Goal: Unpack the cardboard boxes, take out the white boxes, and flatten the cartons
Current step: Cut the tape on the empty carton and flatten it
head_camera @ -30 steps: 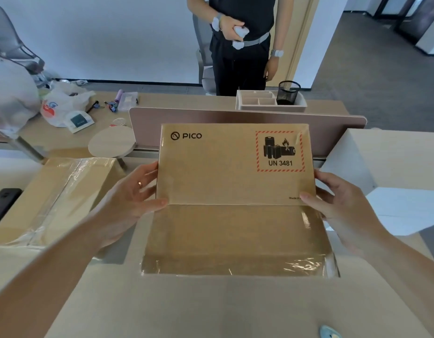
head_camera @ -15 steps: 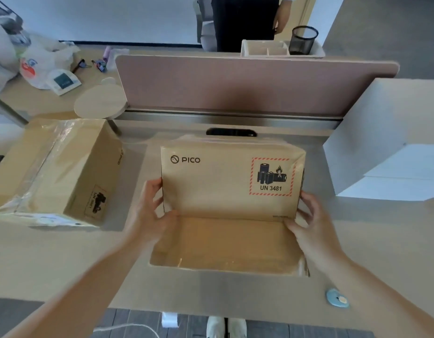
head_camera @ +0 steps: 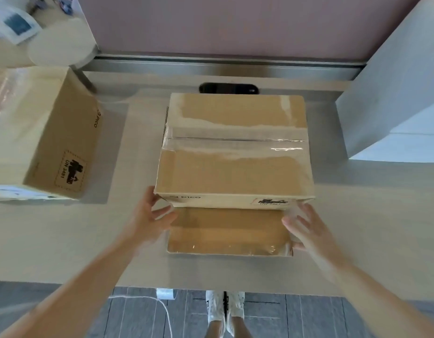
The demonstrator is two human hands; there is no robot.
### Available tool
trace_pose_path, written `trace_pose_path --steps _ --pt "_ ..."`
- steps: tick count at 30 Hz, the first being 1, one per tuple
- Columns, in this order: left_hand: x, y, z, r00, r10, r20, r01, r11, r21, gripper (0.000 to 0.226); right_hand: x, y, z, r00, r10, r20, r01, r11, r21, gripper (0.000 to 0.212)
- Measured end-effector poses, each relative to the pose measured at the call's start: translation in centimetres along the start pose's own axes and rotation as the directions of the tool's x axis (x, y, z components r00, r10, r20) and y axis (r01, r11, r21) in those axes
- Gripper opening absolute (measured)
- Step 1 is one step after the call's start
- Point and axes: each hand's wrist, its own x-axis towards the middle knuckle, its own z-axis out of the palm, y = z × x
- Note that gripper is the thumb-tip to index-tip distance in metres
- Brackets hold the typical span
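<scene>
carton [head_camera: 233, 172]: matt brown cardboard (glossy clear tape) | desk [head_camera: 128, 230]: smooth pale wood-look

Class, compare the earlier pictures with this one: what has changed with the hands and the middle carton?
Both hands have let go: the left hand and right hand are now open by the middle carton's near corners. The carton, its flap, the left carton and white box seem unmoved.

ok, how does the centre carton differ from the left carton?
Flap: centre carton has one open toward the person; left carton shows none. Hands: left hand and right hand at centre carton; left carton untouched. Print: level on centre carton, sideways on left carton. Both brown PICO, taped.
</scene>
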Motion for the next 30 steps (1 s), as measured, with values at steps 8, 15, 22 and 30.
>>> trace_pose_path --steps 8,15,22,30 --pt "0.8 3.1 -1.4 0.983 -0.068 -0.173 0.058 0.996 -0.06 0.046 0.3 -1.5 -2.3 0.987 0.07 -0.147 -0.032 0.968 0.247 0.109" --pt "1.8 10.1 -3.3 0.867 0.243 -0.434 -0.222 0.97 0.101 0.054 3.4 -7.8 -4.8 0.869 -0.231 -0.438 0.144 0.964 -0.224 0.109" --pt "3.3 9.6 2.5 0.963 0.271 -0.005 -0.236 0.847 0.476 0.072 6.2 -8.9 -0.4 0.959 -0.269 -0.087 0.259 0.959 -0.114 0.053" --pt "0.2 8.3 3.2 0.909 0.413 -0.065 -0.261 0.682 0.683 0.056 4.0 -6.8 -0.9 0.977 -0.204 -0.069 0.194 0.972 -0.131 0.072"
